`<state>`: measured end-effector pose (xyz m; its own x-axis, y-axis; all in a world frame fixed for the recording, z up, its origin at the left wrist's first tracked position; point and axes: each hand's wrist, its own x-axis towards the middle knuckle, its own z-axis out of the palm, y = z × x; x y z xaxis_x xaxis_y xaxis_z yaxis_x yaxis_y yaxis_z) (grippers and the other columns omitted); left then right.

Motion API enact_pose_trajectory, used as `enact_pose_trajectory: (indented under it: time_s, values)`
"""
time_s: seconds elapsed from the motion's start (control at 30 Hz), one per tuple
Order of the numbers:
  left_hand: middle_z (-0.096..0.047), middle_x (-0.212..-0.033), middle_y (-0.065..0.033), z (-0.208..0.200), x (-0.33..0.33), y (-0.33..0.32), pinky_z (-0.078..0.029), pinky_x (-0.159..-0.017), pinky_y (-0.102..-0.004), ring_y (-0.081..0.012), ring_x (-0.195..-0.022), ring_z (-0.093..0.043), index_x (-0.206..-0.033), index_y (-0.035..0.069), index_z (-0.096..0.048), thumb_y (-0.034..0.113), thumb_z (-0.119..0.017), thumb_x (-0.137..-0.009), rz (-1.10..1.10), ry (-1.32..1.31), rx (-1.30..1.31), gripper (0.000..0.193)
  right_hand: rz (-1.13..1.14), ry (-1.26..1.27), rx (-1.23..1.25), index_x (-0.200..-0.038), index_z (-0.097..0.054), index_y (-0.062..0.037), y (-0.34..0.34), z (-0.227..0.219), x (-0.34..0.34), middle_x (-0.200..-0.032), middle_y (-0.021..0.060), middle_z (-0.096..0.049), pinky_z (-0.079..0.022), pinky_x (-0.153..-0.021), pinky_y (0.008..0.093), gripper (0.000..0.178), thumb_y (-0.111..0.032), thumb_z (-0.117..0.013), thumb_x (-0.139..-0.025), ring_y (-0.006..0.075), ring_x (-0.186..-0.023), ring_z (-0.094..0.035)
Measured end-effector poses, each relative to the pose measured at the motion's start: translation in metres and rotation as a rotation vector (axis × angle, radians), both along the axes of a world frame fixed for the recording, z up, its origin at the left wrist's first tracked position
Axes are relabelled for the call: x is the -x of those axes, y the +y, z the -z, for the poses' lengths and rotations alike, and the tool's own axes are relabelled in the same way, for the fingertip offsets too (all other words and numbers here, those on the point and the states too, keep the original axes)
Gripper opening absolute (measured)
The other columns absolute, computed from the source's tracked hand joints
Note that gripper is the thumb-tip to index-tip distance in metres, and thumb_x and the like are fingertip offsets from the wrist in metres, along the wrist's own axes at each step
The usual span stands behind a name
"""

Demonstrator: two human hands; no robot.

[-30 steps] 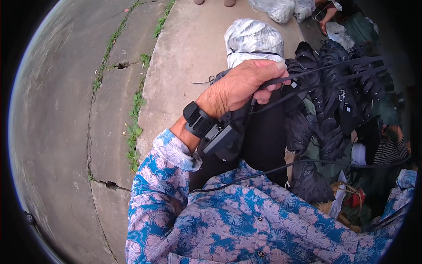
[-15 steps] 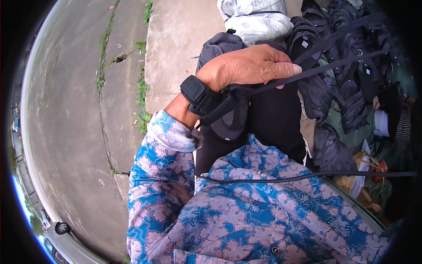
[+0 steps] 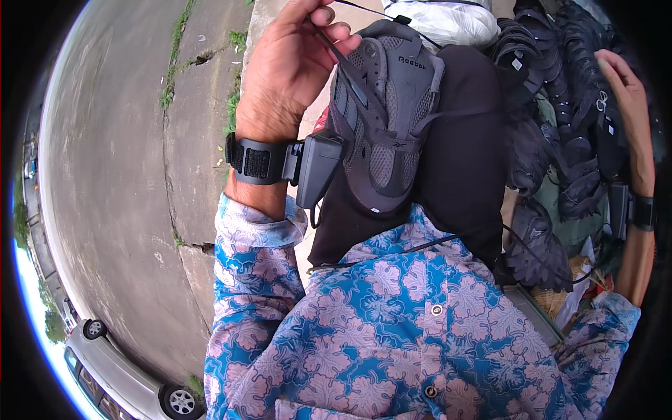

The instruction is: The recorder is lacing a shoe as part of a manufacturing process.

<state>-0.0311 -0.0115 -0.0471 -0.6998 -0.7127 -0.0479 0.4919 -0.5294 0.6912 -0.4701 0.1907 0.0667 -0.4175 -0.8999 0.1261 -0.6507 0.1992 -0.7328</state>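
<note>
A dark grey mesh sneaker (image 3: 381, 164) lies on my left thigh, its toe toward me and its tongue upright. Just left of the tongue, my left hand (image 3: 301, 59) pinches a flat dark shoelace (image 3: 341, 57) that runs down into the eyelets. From the shoe's other side a lace stretches right across my black trousers (image 3: 465, 154) and blurs out. Out at the far right, my right hand (image 3: 626, 91) is raised over piled shoes, thumb and fingertips close together. What they hold, if anything, cannot be made out.
Dark shoes and shoe parts (image 3: 574, 140) are heaped along the right. A white plastic bag (image 3: 448, 24) sits beyond my knees. A thin black cord (image 3: 392, 255) crosses my lap. Cracked concrete (image 3: 126, 196) spreads left, with a silver car (image 3: 119, 371) at the lower left.
My left hand has moved left and turned, uncovering the sneaker. My right hand has come into view at the right. The laces stretched tightly to the right are no longer there in that form.
</note>
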Motion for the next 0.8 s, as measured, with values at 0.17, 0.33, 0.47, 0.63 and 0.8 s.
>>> enact_pose_trajectory:
  time_s: [0.17,0.33,0.47,0.63,0.8]
  values:
    - [-0.059,-0.085,0.0004,0.011,-0.025,0.025,-0.052,-0.081,-0.0361,-0.0167,-0.081,-0.060,-0.112,0.001,-0.061,0.023,-0.055,-0.099,-0.141,-0.247,0.061,0.026,-0.637,0.118,0.157,-0.085,-0.068,-0.0003,-0.032,0.063,-0.240,-0.080,0.0096,-0.065,-0.050,-0.065,0.0301,0.004,-0.003,-0.067,-0.082,0.0239,-0.071,-0.066]
    - [-0.064,-0.096,-0.0001,0.006,-0.027,0.057,-0.049,-0.076,-0.0260,-0.0100,-0.082,-0.060,-0.116,0.003,-0.063,0.036,-0.066,-0.093,-0.195,-0.875,0.417,0.040,-0.644,0.422,0.150,-0.079,-0.064,-0.0072,-0.034,0.094,-0.274,-0.080,0.0052,-0.056,-0.042,-0.077,0.0394,0.006,-0.010,-0.069,-0.079,0.0240,-0.083,-0.059]
    - [-0.064,-0.095,0.0006,0.001,-0.036,0.076,-0.047,-0.075,-0.0240,-0.0073,-0.083,-0.057,-0.109,0.004,-0.066,0.033,-0.070,-0.091,-0.309,-0.913,0.557,0.034,-0.633,0.529,0.115,-0.077,-0.061,-0.0069,-0.034,0.088,-0.287,-0.080,0.0059,-0.055,-0.041,-0.077,0.0388,0.011,-0.011,-0.071,-0.075,0.0240,-0.082,-0.058]
    - [-0.064,-0.089,0.0044,-0.006,-0.031,0.101,-0.044,-0.072,-0.0202,-0.0039,-0.080,-0.055,-0.102,0.001,-0.066,0.008,-0.069,-0.091,-0.139,-0.610,0.520,0.013,-0.660,0.677,0.110,-0.078,-0.056,-0.0064,-0.035,0.083,-0.291,-0.078,0.0071,-0.052,-0.040,-0.078,0.0391,0.017,-0.011,-0.069,-0.070,0.0245,-0.080,-0.055]
    - [-0.065,-0.086,0.0025,0.001,-0.026,0.111,-0.047,-0.072,-0.0229,-0.0064,-0.079,-0.057,-0.096,0.002,-0.067,0.006,-0.070,-0.089,-0.087,-0.666,0.750,0.008,-0.741,0.565,0.139,-0.077,-0.052,-0.0064,-0.031,0.082,-0.278,-0.076,0.0075,-0.049,-0.040,-0.079,0.0400,0.016,-0.008,-0.066,-0.070,0.0258,-0.077,-0.054]
